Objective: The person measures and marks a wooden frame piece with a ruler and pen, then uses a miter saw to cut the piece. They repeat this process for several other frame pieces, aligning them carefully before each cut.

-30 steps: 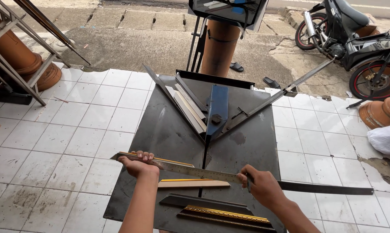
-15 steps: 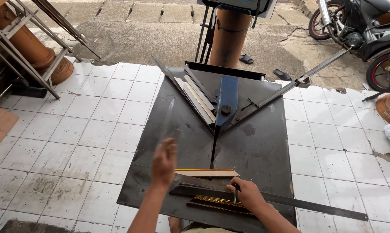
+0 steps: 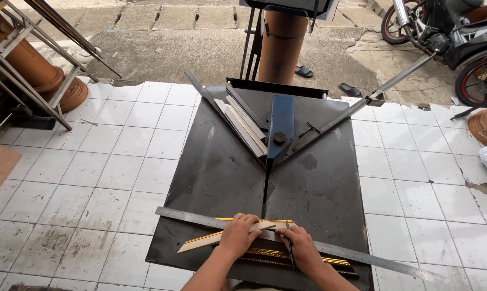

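Two hands at near edge of black metal work table (image 3: 216, 178): left hand (image 3: 238, 233) flat, pinning steel ruler (image 3: 200, 218) across gilt frame moulding (image 3: 211, 241); right hand (image 3: 302, 245) pinching pencil (image 3: 288, 242) against ruler edge.

The left hand (image 3: 239, 233) covers the middle of the wooden strip (image 3: 200, 242) and the part of the steel ruler (image 3: 362, 257) beneath it, near the front edge of the metal table (image 3: 211, 178); the right hand (image 3: 304, 249) hides part of the gilded moulding (image 3: 335, 261). Both forearms and the table's front edge are cut off by the bottom of the picture. The thin tool (image 3: 288, 237) in the right hand is too small to identify.
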